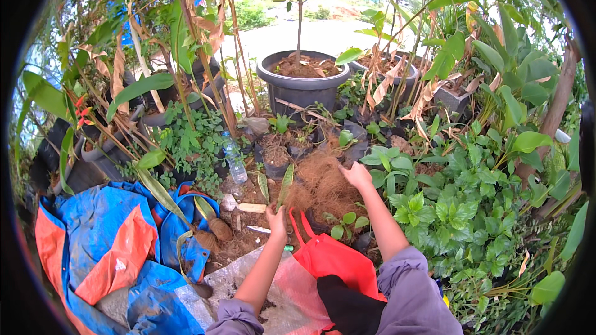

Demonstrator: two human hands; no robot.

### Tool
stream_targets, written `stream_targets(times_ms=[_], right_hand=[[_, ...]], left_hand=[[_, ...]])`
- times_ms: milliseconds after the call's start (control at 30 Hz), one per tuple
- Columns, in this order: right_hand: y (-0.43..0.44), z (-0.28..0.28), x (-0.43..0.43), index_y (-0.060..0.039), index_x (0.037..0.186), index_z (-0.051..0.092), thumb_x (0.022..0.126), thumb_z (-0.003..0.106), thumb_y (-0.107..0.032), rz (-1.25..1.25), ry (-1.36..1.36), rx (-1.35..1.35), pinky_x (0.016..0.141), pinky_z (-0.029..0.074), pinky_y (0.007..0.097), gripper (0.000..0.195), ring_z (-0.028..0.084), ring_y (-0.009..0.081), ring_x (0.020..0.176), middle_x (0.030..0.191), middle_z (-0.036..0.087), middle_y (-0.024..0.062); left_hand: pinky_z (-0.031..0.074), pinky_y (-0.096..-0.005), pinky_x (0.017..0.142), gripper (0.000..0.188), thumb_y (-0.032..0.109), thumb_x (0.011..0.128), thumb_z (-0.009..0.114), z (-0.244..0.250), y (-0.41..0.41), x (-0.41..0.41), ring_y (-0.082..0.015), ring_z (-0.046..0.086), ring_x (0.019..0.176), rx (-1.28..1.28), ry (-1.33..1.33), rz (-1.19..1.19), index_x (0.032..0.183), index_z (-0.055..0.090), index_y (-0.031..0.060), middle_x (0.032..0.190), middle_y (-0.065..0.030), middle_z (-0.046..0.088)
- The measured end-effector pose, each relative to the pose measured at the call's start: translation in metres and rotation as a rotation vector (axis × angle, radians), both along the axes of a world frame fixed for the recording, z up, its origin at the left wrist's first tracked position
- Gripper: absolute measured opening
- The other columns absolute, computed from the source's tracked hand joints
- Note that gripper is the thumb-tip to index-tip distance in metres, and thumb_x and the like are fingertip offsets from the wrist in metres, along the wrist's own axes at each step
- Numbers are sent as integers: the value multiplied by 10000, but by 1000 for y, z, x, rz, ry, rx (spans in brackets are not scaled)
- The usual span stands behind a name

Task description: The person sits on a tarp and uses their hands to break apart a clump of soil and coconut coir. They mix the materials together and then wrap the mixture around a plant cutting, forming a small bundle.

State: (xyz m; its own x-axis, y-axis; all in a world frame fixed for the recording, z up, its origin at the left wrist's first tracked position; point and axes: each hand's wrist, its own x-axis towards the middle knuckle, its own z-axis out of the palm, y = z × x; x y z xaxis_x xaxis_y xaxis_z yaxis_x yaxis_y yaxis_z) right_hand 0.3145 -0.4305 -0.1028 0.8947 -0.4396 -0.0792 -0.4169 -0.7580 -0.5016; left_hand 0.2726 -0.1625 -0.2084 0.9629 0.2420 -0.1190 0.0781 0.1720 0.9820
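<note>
My left hand [278,224] holds a variegated snake plant leaf [287,182] by its lower end, the leaf pointing up and away. My right hand [357,177] is at the right edge of a loose heap of brown coconut-like fibre [320,180], thumb side toward it; whether the fingers grip any strands is unclear. A second snake plant leaf [263,187] stands just left of the held one. Near my left hand lie a flat pale wooden piece [252,207] and a knife blade [259,229]. Farther left, a fibre-wrapped ball [220,229] bears an upright leaf.
A red fabric bag [333,260] with a black cloth [347,304] lies before me on a pale woven sheet [242,284]. Left is a crumpled blue-and-orange tarpaulin [107,228]. A plastic bottle [235,160], small black-bagged seedlings [275,156] and a large potted tree [302,83] stand beyond; leafy plants [433,214] crowd the right.
</note>
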Motion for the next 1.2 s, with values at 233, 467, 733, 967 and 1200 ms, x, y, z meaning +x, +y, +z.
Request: stream_targets(times_ms=[233,467,733,967,1200], right_hand=[[27,-9,-6,-85,1197,485,676,645,-522,195,57,-143,962,303,544,699,266,385,1246,1328,333,190],[42,25,-6,-105,1127,453,728,659,-230,385,-394,115,895,359,541,466,491,303,1083,1212,470,92],[42,15,0,-33,1135,496,709,671,-162,675,-374,390,867,428,346,478,541,262,1019,1080,566,152],[46,5,8,-48,1267,349,688,697,-349,315,-253,-47,921,399,437,739,421,380,1156,1311,346,222],[69,-10,15,-30,1311,263,623,742,-415,28,-57,65,906,417,435,922,413,373,1169,1311,344,226]], left_hand=[[250,-352,1031,674,207,791,596,8,-37,4,-321,280,1261,601,-78,-198,1340,263,4,1349,-211,291],[270,-349,1013,704,231,753,649,-34,-32,15,-315,329,1221,99,-68,-286,1293,290,-45,1294,-219,343],[245,-412,1031,994,276,637,764,-16,-42,5,-368,245,1256,542,138,77,1344,132,-19,1357,-246,189],[266,-358,1017,972,217,630,782,-2,-29,9,-298,276,1238,-32,13,-214,1330,160,-44,1342,-219,208],[256,-375,1020,885,160,637,744,-3,-27,-2,-318,285,1225,354,-89,15,1297,195,-58,1310,-230,235]])
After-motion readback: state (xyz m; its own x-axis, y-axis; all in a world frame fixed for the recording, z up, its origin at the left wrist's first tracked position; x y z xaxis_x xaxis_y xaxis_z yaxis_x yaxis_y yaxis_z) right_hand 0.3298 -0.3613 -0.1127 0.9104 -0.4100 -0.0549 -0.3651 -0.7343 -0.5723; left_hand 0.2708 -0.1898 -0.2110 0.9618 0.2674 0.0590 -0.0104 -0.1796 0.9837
